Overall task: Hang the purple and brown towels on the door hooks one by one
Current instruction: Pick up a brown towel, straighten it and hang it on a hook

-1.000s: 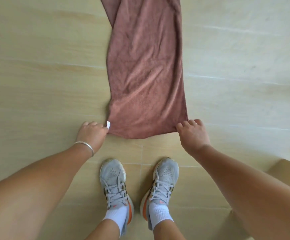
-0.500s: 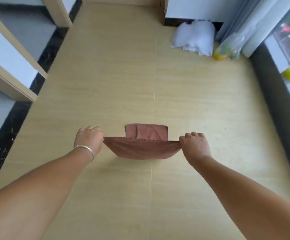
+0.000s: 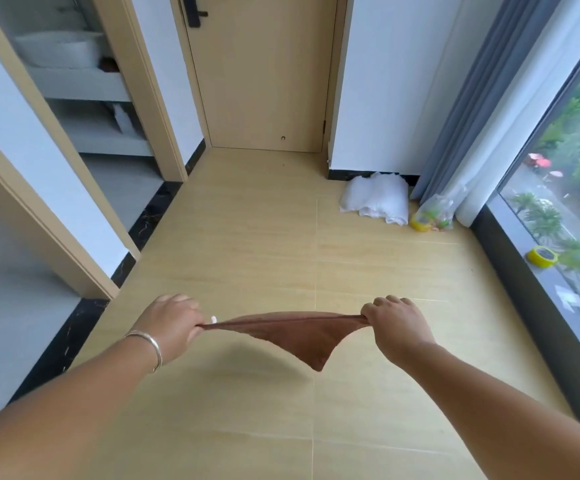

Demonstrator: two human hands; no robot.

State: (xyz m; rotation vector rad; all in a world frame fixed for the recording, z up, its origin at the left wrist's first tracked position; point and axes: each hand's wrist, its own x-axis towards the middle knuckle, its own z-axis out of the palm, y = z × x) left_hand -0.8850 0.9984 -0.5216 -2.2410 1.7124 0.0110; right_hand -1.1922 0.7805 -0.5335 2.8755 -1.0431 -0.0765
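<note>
I hold the brown towel [image 3: 299, 336] stretched level in front of me, seen edge-on, with a corner drooping below it. My left hand [image 3: 174, 323], with a silver bracelet on the wrist, grips its left end by the small white tag. Gripping the right end is my right hand [image 3: 397, 323]. A closed light wooden door [image 3: 264, 81] with a black handle stands straight ahead at the end of the floor. No hooks and no purple towel are in view.
A white bundle of cloth [image 3: 375, 199] and a clear bag [image 3: 435, 211] lie by the right wall beside grey curtains [image 3: 472, 109]. A yellow tape roll [image 3: 541, 257] sits on the window sill. Open doorways with wooden frames [image 3: 150, 98] line the left side.
The towel has come up off the floor, held by both hands at its near corners. The view has risen from my feet and the floor to the hallway and the door ahead.
</note>
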